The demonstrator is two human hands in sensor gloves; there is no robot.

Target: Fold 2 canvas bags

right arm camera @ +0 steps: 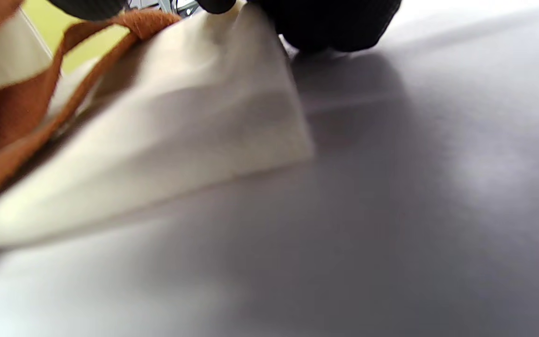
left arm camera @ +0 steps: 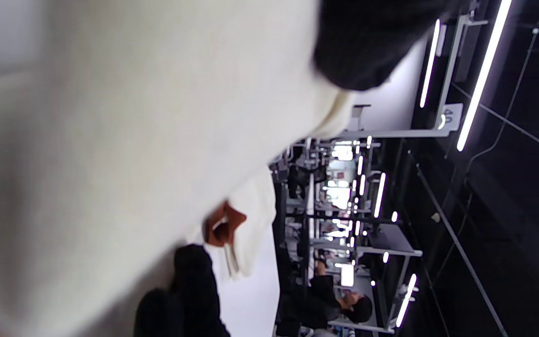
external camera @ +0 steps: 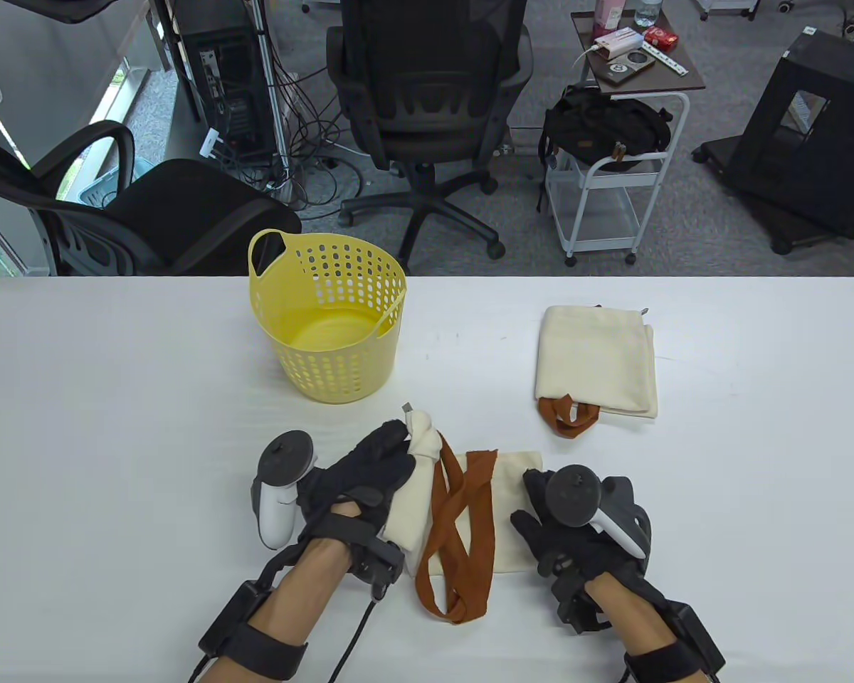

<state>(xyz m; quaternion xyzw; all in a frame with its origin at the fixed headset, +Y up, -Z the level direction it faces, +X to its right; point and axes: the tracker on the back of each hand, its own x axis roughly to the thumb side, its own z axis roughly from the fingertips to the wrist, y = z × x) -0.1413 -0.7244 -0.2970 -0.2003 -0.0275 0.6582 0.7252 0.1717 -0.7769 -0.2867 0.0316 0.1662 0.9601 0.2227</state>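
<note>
A cream canvas bag (external camera: pixel 512 523) with brown straps (external camera: pixel 462 533) lies at the table's front middle, between my hands. My left hand (external camera: pixel 370 473) grips its left edge and holds that bunched cloth (external camera: pixel 421 434) raised above the table. The cloth fills the left wrist view (left arm camera: pixel 110 140). My right hand (external camera: pixel 569 526) rests on the bag's right edge; its fingertips (right arm camera: pixel 335 28) press the cloth down in the right wrist view, where the bag (right arm camera: pixel 180 140) lies flat. A second cream bag (external camera: pixel 596 361) lies folded at the right, brown handles (external camera: pixel 568 416) showing at its near edge.
A yellow perforated basket (external camera: pixel 334 320) stands on the white table (external camera: pixel 114 427) behind my left hand. Office chairs, a white cart and a black stand are on the floor beyond the table's far edge.
</note>
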